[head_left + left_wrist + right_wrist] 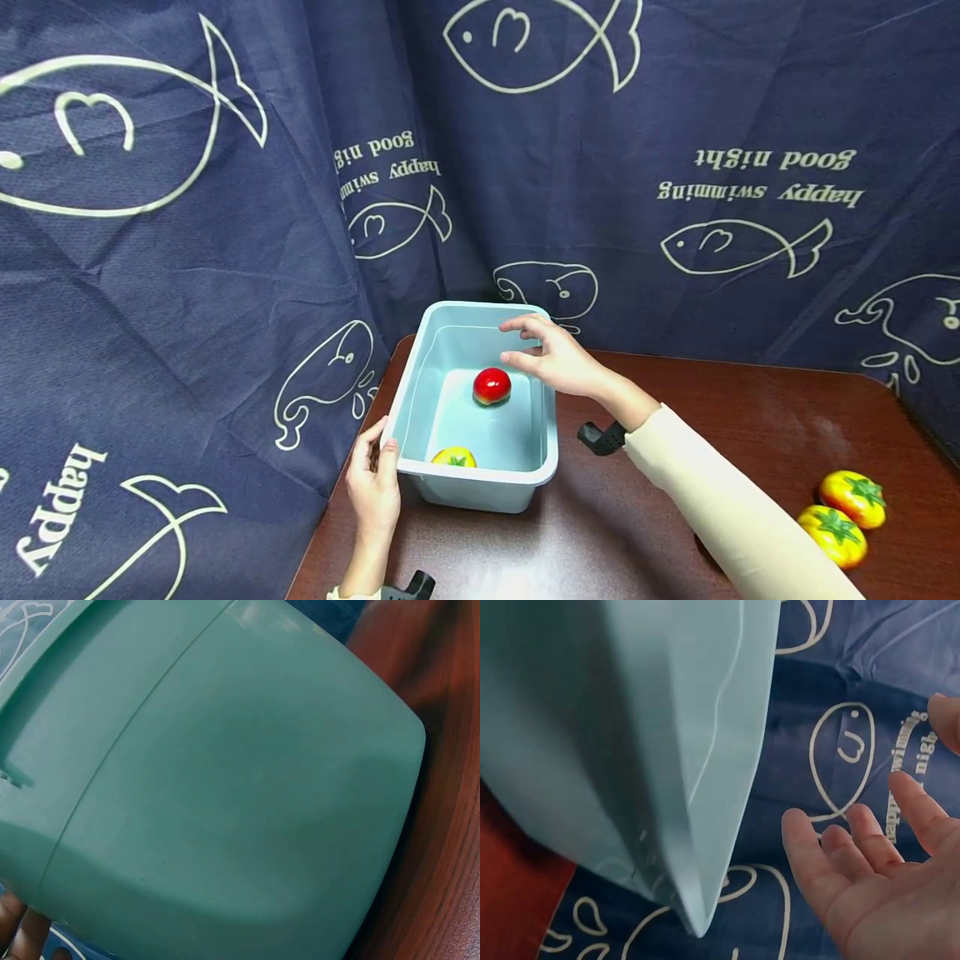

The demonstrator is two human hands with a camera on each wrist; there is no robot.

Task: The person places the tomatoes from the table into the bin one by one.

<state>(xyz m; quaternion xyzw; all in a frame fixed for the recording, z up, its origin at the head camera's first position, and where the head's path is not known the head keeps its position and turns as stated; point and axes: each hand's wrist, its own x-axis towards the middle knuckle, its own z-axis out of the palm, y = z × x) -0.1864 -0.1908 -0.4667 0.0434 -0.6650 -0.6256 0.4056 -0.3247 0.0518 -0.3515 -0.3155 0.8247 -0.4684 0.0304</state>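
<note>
A light blue plastic bin (pixel 480 476) stands on the table, tilted by nothing visible, with its long side running away from me. My left hand (pixel 373 492) grips its near left corner, thumb over the rim. Inside, a shiny red toy fruit (pixel 492 387) lies on the bin's floor. Close to the near wall is a yellow toy fruit with a green leafy top (pixel 454 457), partly hidden by the rim. Over the bin's right rim hovers my right hand (pixel 558 358), fingers spread and loosely bent, holding nothing. In the right wrist view that hand's palm (pixel 900 900) shows bare.
Two yellow-orange toy fruits with green leafy tops, one farther (pixel 853 498) and one nearer (pixel 832 536), lie at the right of the brown wooden table (pixel 720 417). A dark object shows partly beneath my right sleeve (pixel 727 500). Blue printed cloth (pixel 600 183) hangs behind and at the left.
</note>
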